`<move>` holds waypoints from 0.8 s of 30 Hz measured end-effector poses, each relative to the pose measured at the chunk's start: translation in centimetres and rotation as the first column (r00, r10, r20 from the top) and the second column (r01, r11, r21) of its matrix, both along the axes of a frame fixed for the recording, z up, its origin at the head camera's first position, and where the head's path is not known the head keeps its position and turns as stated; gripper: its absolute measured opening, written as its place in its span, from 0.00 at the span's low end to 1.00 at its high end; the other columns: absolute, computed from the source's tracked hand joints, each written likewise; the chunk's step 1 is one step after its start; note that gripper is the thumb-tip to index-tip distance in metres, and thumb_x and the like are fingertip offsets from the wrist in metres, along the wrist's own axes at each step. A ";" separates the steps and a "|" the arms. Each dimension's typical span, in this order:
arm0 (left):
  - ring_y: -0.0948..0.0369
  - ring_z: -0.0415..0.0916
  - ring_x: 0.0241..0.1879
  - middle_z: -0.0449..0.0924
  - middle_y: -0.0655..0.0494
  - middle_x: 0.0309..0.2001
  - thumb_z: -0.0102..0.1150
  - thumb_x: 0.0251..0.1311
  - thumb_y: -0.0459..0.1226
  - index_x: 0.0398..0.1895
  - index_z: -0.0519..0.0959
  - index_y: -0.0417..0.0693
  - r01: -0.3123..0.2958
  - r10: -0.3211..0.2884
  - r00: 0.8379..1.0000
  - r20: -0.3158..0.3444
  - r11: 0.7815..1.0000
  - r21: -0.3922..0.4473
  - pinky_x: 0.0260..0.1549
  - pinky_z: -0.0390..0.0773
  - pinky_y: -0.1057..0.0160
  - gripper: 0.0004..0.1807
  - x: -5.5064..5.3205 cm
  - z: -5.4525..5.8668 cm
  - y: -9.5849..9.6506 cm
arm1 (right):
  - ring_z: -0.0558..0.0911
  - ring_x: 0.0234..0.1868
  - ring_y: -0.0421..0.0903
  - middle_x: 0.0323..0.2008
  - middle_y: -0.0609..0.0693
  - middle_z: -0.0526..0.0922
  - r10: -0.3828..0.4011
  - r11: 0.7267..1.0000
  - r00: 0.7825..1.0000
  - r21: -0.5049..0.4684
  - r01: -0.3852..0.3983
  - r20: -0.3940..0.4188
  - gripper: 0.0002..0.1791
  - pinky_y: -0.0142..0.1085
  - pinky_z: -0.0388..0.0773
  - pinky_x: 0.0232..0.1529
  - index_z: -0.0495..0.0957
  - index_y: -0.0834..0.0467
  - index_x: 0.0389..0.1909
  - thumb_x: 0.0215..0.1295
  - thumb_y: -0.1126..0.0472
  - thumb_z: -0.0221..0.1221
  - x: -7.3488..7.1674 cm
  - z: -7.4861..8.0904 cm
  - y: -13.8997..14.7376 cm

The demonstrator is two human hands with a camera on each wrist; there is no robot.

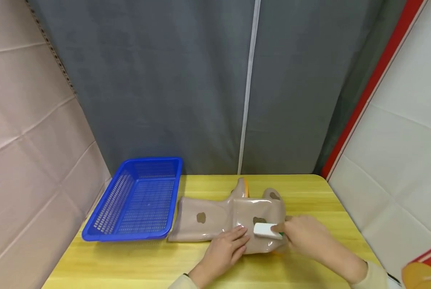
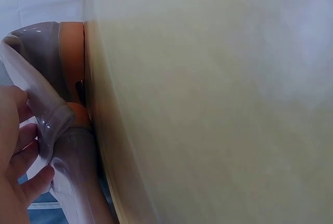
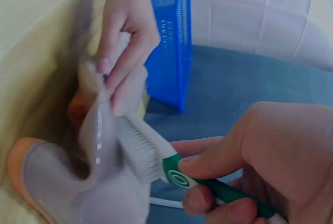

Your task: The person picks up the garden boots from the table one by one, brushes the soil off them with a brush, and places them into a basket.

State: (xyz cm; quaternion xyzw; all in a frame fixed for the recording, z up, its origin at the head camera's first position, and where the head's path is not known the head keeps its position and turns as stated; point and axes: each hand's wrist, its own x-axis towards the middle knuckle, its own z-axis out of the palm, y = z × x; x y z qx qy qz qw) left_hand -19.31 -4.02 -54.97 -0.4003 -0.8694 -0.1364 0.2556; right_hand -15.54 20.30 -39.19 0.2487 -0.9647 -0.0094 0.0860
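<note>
We see two beige boots point(image 1: 224, 214) lying against each other at the lower middle of the frame, upon the yellow table point(image 1: 157, 265). The bristles of a white brush point(image 1: 267, 230) touch the boot at right, and the right hand point(image 1: 307, 235) grasps its green handle with curled fingers. The left hand point(image 1: 224, 251) rests on the boots, its fingers rather straight. At lower left we notice a blue basket point(image 1: 125, 237), at upper middle a grey curtain point(image 1: 172, 88)
</note>
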 end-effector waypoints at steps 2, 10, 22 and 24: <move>0.61 0.73 0.62 0.76 0.60 0.61 0.54 0.63 0.47 0.55 0.78 0.58 0.002 -0.002 1.000 0.004 1.000 0.007 0.56 0.78 0.57 0.18 0.0 0.0 0.2 | 0.66 0.16 0.34 0.22 0.39 0.80 0.021 1.000 0.999 -0.005 -0.021 0.044 0.19 0.30 0.62 0.15 0.85 0.36 0.36 0.47 0.64 0.63 0.5 0.5 0.2; 0.61 0.73 0.62 0.76 0.59 0.61 0.54 0.63 0.47 0.56 0.78 0.58 0.006 -0.006 1.000 -0.014 1.000 0.011 0.56 0.78 0.59 0.18 -0.2 0.1 0.2 | 0.61 0.14 0.34 0.21 0.39 0.77 -0.053 0.998 0.999 -0.017 0.054 0.003 0.18 0.27 0.58 0.13 0.83 0.38 0.41 0.52 0.63 0.62 0.5 1.8 -0.5; 0.63 0.72 0.63 0.75 0.61 0.62 0.53 0.64 0.48 0.56 0.78 0.59 0.017 -0.017 1.000 -0.001 1.000 0.001 0.56 0.78 0.59 0.18 0.0 -0.2 0.5 | 0.61 0.14 0.37 0.17 0.41 0.77 -0.086 0.996 0.996 0.007 0.086 0.036 0.17 0.29 0.58 0.13 0.86 0.41 0.38 0.48 0.64 0.62 -1.5 -0.1 -0.7; 0.63 0.72 0.62 0.75 0.61 0.62 0.54 0.64 0.48 0.56 0.78 0.59 0.010 -0.010 1.000 0.005 1.000 0.006 0.56 0.78 0.59 0.18 0.0 -0.2 0.4 | 0.64 0.16 0.36 0.18 0.39 0.79 -0.070 0.998 0.995 0.001 0.070 0.075 0.15 0.30 0.60 0.15 0.86 0.40 0.36 0.48 0.61 0.64 -0.6 0.6 -0.6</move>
